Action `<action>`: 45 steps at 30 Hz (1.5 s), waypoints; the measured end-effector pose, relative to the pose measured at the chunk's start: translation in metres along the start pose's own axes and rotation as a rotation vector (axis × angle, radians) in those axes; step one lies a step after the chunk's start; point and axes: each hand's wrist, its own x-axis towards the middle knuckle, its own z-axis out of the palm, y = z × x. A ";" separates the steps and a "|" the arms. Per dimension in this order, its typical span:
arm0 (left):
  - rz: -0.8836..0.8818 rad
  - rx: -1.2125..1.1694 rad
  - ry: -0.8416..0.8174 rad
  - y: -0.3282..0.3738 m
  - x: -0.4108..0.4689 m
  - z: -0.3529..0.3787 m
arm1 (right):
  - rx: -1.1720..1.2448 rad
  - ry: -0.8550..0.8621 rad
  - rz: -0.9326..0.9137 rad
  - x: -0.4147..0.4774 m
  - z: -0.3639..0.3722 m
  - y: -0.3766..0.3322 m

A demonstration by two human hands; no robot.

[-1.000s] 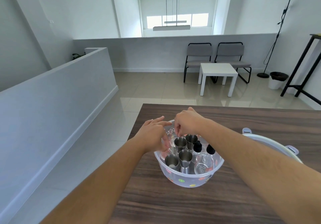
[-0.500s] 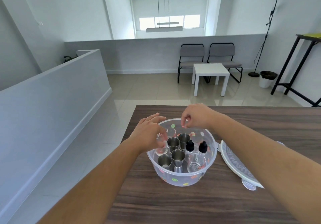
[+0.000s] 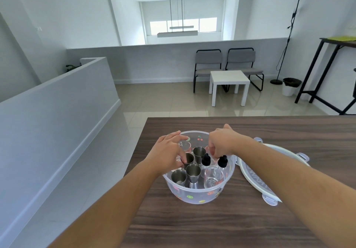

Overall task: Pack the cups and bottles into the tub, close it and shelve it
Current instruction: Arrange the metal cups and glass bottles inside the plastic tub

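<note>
Plainly the packing step is close to its end. The tub [image 3: 192, 195], clear plastic dotted with fruit stickers, stands on the near left part of the dark wooden table [image 3: 192, 224] and is crowded. Four steel cups [image 3: 193, 170] stand upright on its left side, two black-capped bottles [image 3: 206, 159] sit toward the middle and right, and glass cups [image 3: 212, 175] fill the gaps.

Both hands reach in from above. The left hand [image 3: 169, 155] pinches the rim of the rear-left steel cup [image 3: 188, 159], apparently settling it into place. The right hand [image 3: 221, 143] curls its fingers down over the far right side, next to a bottle cap. Whether they grip a glass there or merely touch it cannot be told, since the fingertips are hidden.

The lid [image 3: 252, 176] lies off the tub, just beside it on the right and partly under the right forearm.

Closing looks like the next step. It calls for both hands to let go and lift clear, then for the lid to be seated level on the rim and its clips pressed down. The bottle caps look tallest, so they decide whether it shuts.
</note>
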 end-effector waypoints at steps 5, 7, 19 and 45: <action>-0.008 -0.016 0.006 -0.004 -0.010 -0.002 | 0.049 0.073 0.012 0.006 0.006 0.002; -0.011 -0.007 0.008 -0.006 -0.014 -0.003 | 0.078 0.082 0.017 0.009 0.005 0.001; -0.088 -0.187 -0.086 -0.011 -0.017 -0.013 | 0.126 0.021 0.044 0.018 -0.004 -0.006; 0.037 0.016 -0.075 0.013 0.037 -0.008 | 0.120 0.159 -0.020 0.022 0.005 0.000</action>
